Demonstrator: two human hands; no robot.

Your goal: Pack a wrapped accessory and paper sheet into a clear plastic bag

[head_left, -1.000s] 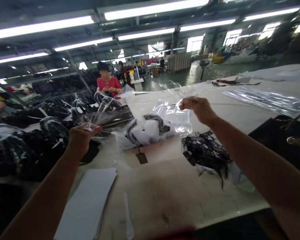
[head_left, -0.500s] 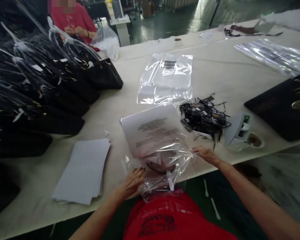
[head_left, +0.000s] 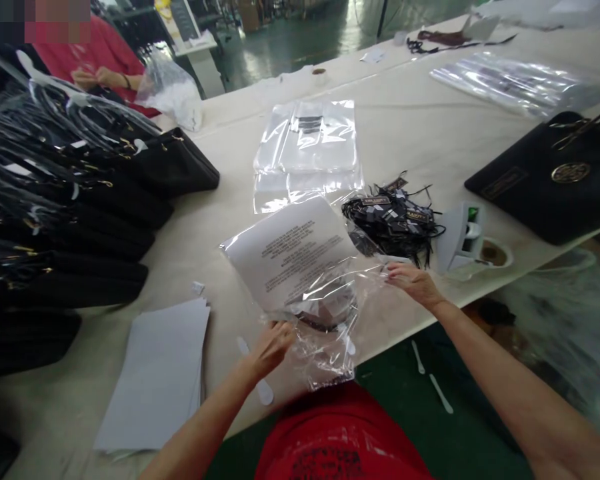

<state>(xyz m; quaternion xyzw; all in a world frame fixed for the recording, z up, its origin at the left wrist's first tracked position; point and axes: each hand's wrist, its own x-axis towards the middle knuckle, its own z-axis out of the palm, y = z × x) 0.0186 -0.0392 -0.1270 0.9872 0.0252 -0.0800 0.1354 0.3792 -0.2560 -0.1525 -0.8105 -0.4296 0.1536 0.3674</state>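
Right hand (head_left: 414, 285) pinches clear printed bag (head_left: 300, 257) at its 3 o'clock, left hand (head_left: 271, 345) at 7, grip unclear; bag's by table's (head_left: 405, 133) 6 o'clock edge, so best pull evenly.

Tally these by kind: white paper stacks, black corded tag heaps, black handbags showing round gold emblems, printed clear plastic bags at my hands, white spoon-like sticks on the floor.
White paper stack: 1
Black corded tag heap: 1
Black emblem handbag: 1
Printed clear plastic bag, at left hand and right hand: 1
White spoon-like sticks: 2
Total: 6
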